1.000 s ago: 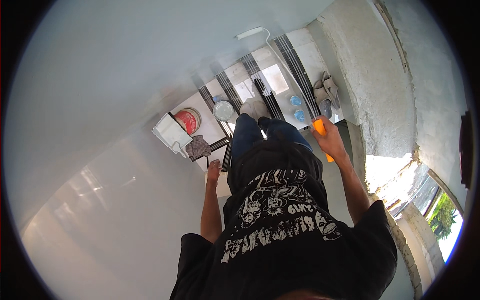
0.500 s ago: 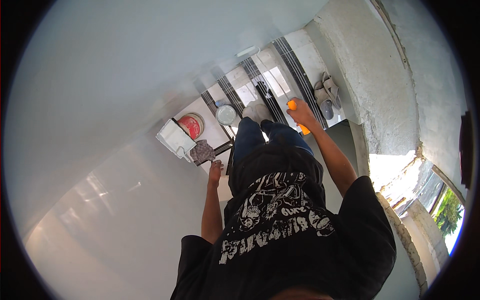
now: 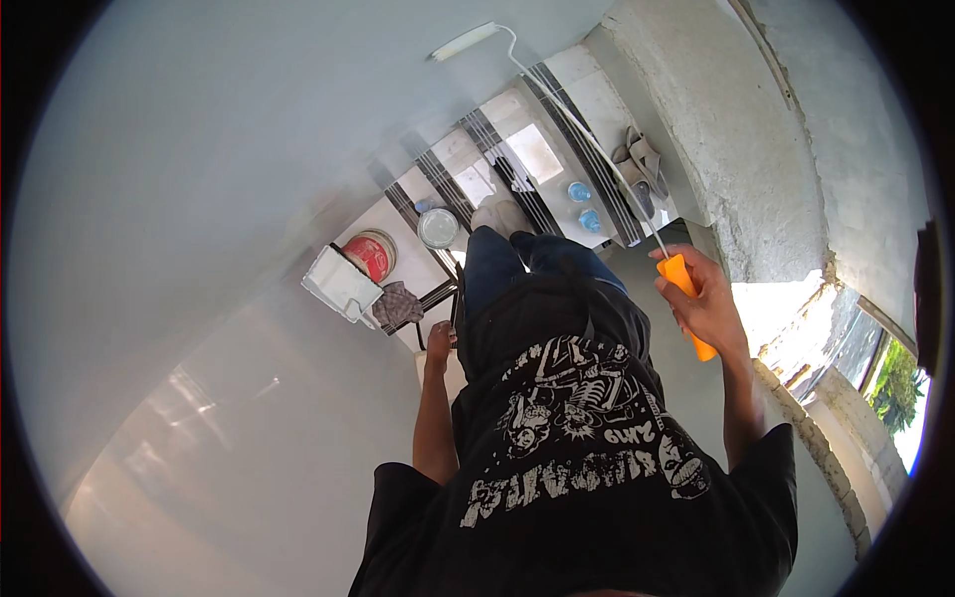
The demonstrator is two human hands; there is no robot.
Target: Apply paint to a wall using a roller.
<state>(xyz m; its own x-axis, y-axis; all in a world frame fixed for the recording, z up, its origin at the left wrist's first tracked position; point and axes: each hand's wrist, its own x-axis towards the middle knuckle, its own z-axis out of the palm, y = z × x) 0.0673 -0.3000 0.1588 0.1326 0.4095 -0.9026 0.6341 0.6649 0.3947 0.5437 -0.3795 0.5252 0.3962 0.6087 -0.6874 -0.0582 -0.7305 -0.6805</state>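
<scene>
My right hand is closed round the orange handle of a long paint roller. Its thin pale rod runs up and leftward to a white roller sleeve, which lies against the pale wall. Down by my left side, my left hand has its fingers curled in; whether anything is inside them is hidden. Nearest to that hand is a crumpled grey-brown cloth. Beyond the cloth are a white paint tray and a red bucket.
A round pale-lidded can stands beside my feet on the striped tiled steps. Two clear blue plastic cups or bottles are to the right of my feet. A pair of grey-brown clogs lies by the rough plaster wall.
My right hand has moved right and closer to me. The roller sleeve has shifted up and left along the wall. The blue plastic items have come into view. My left hand has barely moved.
</scene>
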